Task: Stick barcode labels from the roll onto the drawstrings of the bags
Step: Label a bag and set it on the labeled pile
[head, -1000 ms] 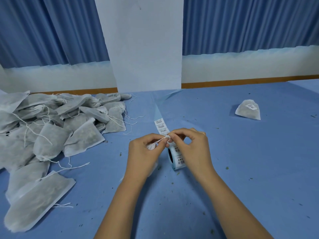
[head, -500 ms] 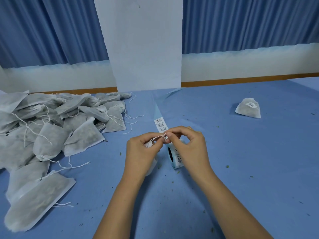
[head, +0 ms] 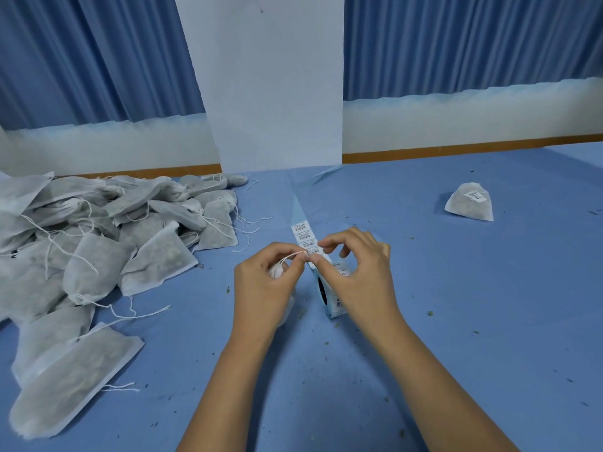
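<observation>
Well, from where I stand the work sits just below the middle of the frame: the left hand (head: 264,282) has its grip pinched on the thin white cotton drawstring (head: 293,255) of a small white non-woven bag (head: 276,273) tucked under its palm. The right hand (head: 362,275) has thumb and forefinger closed on the same string's end, its other fingers fanned loose. A label looks to be folded there, though it is too small to say for certain. Right behind the right hand stands the pale blue roll of white barcode labels (head: 329,300), on edge on the blue cloth-covered table (head: 456,337), with its printed strip (head: 303,234) trailing up the frame. What I'd worry about is the sticky face meeting itself crooked, or catching a fingertip, because the string is so thin and slack. A tug could also draw the bag's mouth shut unevenly, and a knock from the wrist could send the roll rolling. As for what holds what, the grey-white pile of bags (head: 98,243) at the left of the frame shows a dark, flecked filling through the fabric, probably dried herb, and its loose strings are tangled across one another. One finished bag (head: 470,203) lies alone at the upper right, carrying its label on top.
</observation>
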Demonstrator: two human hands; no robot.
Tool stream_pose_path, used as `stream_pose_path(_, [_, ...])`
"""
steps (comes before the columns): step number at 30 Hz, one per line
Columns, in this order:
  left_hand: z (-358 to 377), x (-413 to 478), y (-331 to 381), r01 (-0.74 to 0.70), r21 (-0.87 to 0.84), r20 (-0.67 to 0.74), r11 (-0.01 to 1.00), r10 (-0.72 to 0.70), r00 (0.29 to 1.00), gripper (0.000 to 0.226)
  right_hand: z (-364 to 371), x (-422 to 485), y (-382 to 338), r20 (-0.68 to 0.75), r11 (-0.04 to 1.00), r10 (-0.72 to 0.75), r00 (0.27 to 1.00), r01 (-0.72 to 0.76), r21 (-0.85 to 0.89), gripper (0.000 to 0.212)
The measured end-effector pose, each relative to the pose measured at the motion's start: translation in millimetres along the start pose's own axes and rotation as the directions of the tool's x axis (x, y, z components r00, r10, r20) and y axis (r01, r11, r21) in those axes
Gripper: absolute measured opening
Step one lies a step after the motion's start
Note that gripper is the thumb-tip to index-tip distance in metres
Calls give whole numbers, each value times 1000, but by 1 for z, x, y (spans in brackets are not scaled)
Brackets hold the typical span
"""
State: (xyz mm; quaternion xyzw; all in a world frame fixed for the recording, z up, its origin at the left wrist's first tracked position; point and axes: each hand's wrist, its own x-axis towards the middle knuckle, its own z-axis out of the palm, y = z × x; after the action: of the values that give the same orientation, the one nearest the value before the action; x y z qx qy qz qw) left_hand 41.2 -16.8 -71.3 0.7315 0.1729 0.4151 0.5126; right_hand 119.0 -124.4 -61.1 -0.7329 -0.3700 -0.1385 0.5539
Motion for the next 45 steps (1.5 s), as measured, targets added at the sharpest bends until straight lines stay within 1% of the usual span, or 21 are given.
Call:
stream_pose_path(4, [0,1,1,16,20,21,1000,-16,1000,27,3,-1,-1,56,998,-49,997,51,-23,12])
stream_pose_path(8, [0,0,5,26,11,57,1000,-27,998,24,1,-2,1,33,994,-91,995,92,-53,13])
stream_pose_path(10, [2,0,8,99,-52,91,994,-94,991,26,1,-2,1,25,992,-101,995,102,-78,11])
stream_pose_path(13, [1,1,11,283,-239,225,929,-230,947,24,3,-2,2,42,986,-101,994,106,-128,9])
stream_pose_path(15, [-3,2,11,350,-273,286,896,-272,919,20,5,-2,3,55,983,-108,993,115,-143,9])
stream_pose_path(18, [-6,3,11,395,-256,263,882,-330,907,20,4,-2,3,44,985,-120,992,124,-122,9])
stream_pose_path(20, [-6,3,11,405,-268,244,874,-345,906,20,1,-1,1,26,983,-160,987,162,-87,6])
stream_pose_path(22, [-7,4,11,394,-276,240,877,-334,911,21,-2,0,-1,27,974,-213,977,214,-71,9])
stream_pose_path(25, [-7,3,12,394,-270,247,879,-332,910,25,-3,0,-2,23,961,-250,968,251,-120,12])
stream_pose_path(28, [-6,2,13,385,-242,249,891,-327,912,25,-3,0,0,-17,947,-270,963,262,-188,14])
stream_pose_path(30, [-5,1,15,380,-242,255,893,-319,913,24,-3,0,2,-9,932,-284,959,274,-236,13])
stream_pose_path(32, [-4,0,16,381,-254,262,889,-316,912,22,-2,1,4,28,931,-263,965,261,-255,13])
stream_pose_path(34, [-4,0,17,355,-225,256,907,-297,920,19,0,1,5,53,954,-197,979,204,-218,14])
stream_pose_path(37, [-8,3,17,302,-131,233,944,-267,935,15,-2,3,9,2,998,11,1000,-10,-59,16])
stream_pose_path(39, [-12,4,15,324,-90,237,942,-295,926,18,-5,6,16,-14,992,120,993,-121,-37,18])
stream_pose_path(41, [-14,2,13,392,-100,306,915,-346,887,21,-8,9,21,-4,987,149,989,-149,-68,18])
stream_pose_path(42, [-15,1,12,405,-74,361,911,-354,863,21,-8,9,22,-4,984,161,987,-161,-70,17])
stream_pose_path(45, [-25,3,10,300,131,529,945,-322,785,11,-10,9,26,-27,971,237,971,-237,-30,17])
